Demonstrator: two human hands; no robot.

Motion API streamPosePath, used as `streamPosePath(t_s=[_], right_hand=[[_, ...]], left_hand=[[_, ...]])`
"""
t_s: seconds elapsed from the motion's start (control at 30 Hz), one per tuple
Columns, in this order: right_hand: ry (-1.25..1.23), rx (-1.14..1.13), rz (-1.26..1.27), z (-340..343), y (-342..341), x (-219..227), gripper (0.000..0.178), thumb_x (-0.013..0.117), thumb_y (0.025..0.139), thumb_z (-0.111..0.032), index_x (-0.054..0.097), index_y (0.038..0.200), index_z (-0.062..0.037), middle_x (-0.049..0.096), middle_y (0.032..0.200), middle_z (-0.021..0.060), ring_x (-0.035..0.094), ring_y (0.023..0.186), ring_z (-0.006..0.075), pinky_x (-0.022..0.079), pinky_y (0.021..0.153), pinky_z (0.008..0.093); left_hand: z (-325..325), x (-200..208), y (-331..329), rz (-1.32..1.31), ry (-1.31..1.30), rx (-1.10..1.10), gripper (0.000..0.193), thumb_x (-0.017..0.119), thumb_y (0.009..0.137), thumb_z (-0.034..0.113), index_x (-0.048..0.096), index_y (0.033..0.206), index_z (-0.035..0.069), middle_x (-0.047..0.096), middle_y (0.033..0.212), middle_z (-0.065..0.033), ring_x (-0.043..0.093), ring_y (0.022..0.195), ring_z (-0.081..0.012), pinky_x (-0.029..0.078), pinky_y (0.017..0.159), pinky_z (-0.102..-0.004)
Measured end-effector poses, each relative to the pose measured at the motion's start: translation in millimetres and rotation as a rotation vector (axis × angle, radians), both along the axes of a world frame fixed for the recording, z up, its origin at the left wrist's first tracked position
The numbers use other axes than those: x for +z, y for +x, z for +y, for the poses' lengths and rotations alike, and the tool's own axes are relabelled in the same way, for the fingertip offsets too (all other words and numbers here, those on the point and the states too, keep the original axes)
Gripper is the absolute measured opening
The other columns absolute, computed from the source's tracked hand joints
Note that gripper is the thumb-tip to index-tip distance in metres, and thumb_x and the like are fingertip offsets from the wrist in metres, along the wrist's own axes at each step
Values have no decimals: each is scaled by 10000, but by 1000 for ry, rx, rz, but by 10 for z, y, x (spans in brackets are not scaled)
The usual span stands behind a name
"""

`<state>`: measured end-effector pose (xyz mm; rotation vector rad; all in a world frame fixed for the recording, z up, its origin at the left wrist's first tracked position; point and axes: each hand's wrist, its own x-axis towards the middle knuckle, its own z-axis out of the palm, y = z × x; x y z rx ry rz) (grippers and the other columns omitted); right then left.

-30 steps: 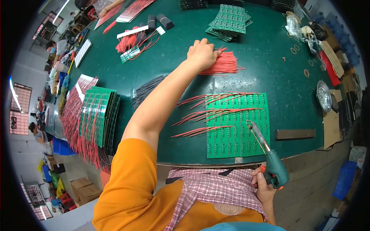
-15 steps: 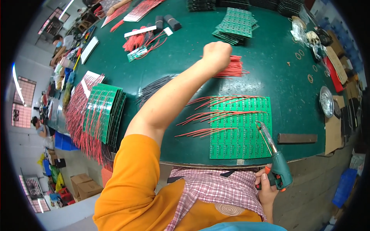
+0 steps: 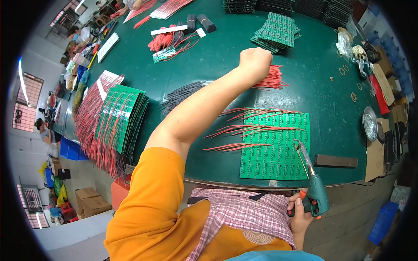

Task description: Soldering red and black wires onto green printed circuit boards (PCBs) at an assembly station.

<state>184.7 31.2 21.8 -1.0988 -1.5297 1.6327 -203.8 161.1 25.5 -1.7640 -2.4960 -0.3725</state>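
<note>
The red wires (image 3: 274, 77) lie in a loose bundle in the upper middle of the frame, and the left hand (image 3: 256, 63) is on their left end. This hand is closed like a fist with its back to the camera; its fingers are hidden, so I cannot tell whether it pinches any wire. Each wire should be very light and flexible, with a smooth cover that may slide against its neighbours, so several could come away together. I think the best hold is between thumb and fingertip near one end, with a gentle pull along the length. Below the bundle, right of the frame's middle, the green board (image 3: 274, 167) lies flat on the table (image 3: 213, 167). It looks thin and stiff, and it is better taken by its edges, because three wire rows (image 3: 261, 128) lie across it and reach past its left side; a knock could disturb them. At lower right, the right hand (image 3: 300, 217) is wrapped around the handle of the gun (image 3: 317, 193), whose metal tip appears over the board. The gun is probably the heaviest of these things, and only its handle should be held, as the tip may be hot. Farther out, black wires (image 3: 185, 94) lie left of centre, a board stack (image 3: 278, 31) stands at the upper right, and a dark bar (image 3: 336, 161) rests right of the board.
</note>
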Motion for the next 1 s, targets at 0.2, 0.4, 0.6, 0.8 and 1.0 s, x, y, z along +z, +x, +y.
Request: streamPosePath(t_s=[0.2, 0.4, 0.6, 0.8, 1.0], right_hand=[[-1, 6, 13, -3, 42, 7, 292, 495, 870, -39, 439, 1153, 5, 579, 790, 99, 497, 579, 115, 433, 530, 245], [-38, -10, 36, -1, 87, 5, 259, 505, 870, -26, 464, 1124, 3, 596, 808, 81, 521, 598, 95, 427, 537, 223], [-57, 2, 15, 25, 125, -90, 291, 502, 870, -52, 467, 1153, 3, 586, 803, 77, 496, 603, 97, 436, 546, 239], [0, 44, 89, 58, 95, -151, 317, 510, 865, -39, 469, 1177, 3, 586, 811, 109, 493, 598, 118, 441, 542, 252], [-28, 109, 114, 71, 191, -224, 324, 501, 877, -45, 442, 1192, -2, 587, 833, 122, 494, 602, 118, 440, 540, 259]], left_hand=[[-98, 56, 42, -60, 96, -23, 145, 578, 753, 177, 705, 806, 130, 663, 777, -122, 634, 765, -320, 496, 674, -437], [-474, 252, 130, -83, 301, -138, 157, 614, 778, 238, 695, 842, 121, 656, 777, -112, 622, 769, -312, 486, 659, -424], [-922, 654, 153, 501, -313, -251, 11, 614, 702, 85, 611, 713, 83, 625, 718, -104, 621, 735, -309, 490, 611, -422], [-1058, 315, 287, 1154, -697, -502, 83, 658, 629, 142, 604, 591, 192, 573, 627, 52, 561, 696, -136, 370, 573, -274], [-1105, 83, 298, 1147, -747, -501, 88, 621, 683, 185, 619, 596, 189, 576, 635, 48, 578, 702, -135, 392, 555, -286]])
